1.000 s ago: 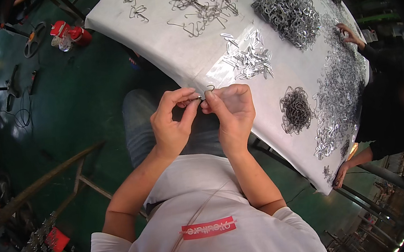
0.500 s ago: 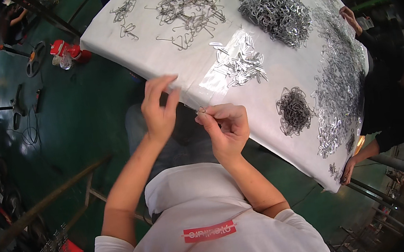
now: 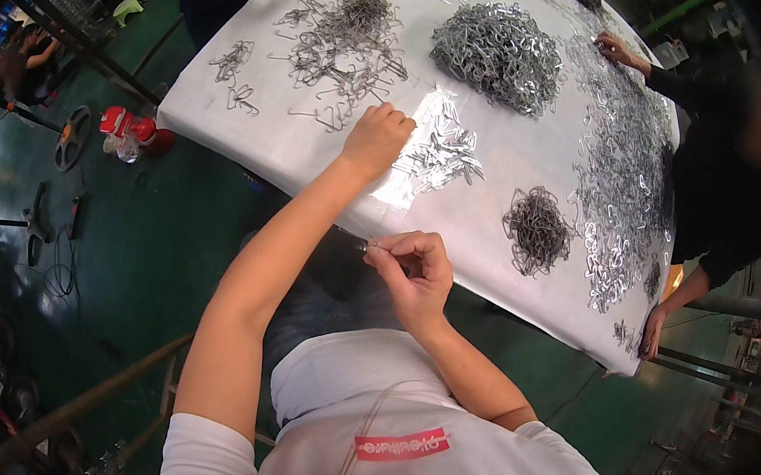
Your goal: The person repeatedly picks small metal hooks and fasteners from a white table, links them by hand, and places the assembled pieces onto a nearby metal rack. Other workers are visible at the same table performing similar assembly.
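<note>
Metal piece (image 3: 366, 248), small and partly hidden, sits mid-frame, pinched between thumb and fingers of the right hand (image 3: 418, 266). The left hand (image 3: 377, 140) has moved away to beside the clips (image 3: 448, 157), upper centre, leaving one hand supporting it; whether those curled fingers grip anything is hidden. Upper left, red containers (image 3: 115, 120) show; their contents don't.

The person wears a white short-sleeved T-shirt (image 3: 490, 459), loose and creased, with a rounded fold of cloth over the belly. A red oblong label (image 3: 402, 445) with pale lettering sits across the chest. Thin brownish cords (image 3: 348, 462) hang down the front beside the label's left end. The left sleeve (image 3: 206, 473) and right sleeve (image 3: 560, 456) are plain white. Dark bluish trousers (image 3: 314, 313) show beyond the hem.
</note>
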Tool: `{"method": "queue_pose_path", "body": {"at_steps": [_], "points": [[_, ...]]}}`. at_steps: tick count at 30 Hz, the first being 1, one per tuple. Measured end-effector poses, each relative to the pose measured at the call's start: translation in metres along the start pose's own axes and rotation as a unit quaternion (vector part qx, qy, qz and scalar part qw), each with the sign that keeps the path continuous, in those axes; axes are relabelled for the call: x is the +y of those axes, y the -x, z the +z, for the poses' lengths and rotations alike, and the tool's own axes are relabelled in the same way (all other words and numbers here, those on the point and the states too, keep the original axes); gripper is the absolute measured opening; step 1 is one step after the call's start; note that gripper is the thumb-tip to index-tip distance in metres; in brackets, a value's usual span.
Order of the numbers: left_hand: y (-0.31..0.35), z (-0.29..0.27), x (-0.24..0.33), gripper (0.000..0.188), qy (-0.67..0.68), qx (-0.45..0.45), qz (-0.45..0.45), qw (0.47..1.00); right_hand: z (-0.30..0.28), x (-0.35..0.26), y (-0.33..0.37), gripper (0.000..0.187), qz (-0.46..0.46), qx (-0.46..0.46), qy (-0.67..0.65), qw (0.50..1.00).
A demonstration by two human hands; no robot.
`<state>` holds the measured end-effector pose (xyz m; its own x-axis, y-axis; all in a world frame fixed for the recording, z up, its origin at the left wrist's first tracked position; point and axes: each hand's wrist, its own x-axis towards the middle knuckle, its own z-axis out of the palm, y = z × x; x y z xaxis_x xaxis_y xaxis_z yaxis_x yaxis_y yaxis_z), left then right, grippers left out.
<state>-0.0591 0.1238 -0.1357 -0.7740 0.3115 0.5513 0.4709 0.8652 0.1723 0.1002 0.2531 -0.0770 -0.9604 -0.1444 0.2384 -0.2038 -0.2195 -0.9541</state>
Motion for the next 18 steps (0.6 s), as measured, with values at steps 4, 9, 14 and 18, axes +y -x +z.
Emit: {"method": "queue_pose_path", "body": {"at_steps": [4, 9, 14, 18], "points": [[0.029, -0.050, 0.025, 0.017, 0.303, 0.041, -0.296, 0.905, -0.004, 0.000, 0.001, 0.018, 0.004, 0.002, -0.003, 1.000], [0.079, -0.121, 0.064, 0.018, 0.453, 0.060, -0.429, 0.779, -0.003, 0.003, 0.000, 0.019, 0.025, 0.008, 0.003, 1.000], [0.093, -0.150, 0.083, 0.016, 0.500, 0.090, -0.446, 0.737, 0.009, 0.003, -0.002, 0.018, 0.032, -0.008, 0.027, 0.999], [0.098, -0.158, 0.087, 0.015, 0.484, 0.103, -0.442, 0.748, 0.014, 0.003, -0.006, 0.016, 0.025, -0.019, 0.071, 0.997]]}}
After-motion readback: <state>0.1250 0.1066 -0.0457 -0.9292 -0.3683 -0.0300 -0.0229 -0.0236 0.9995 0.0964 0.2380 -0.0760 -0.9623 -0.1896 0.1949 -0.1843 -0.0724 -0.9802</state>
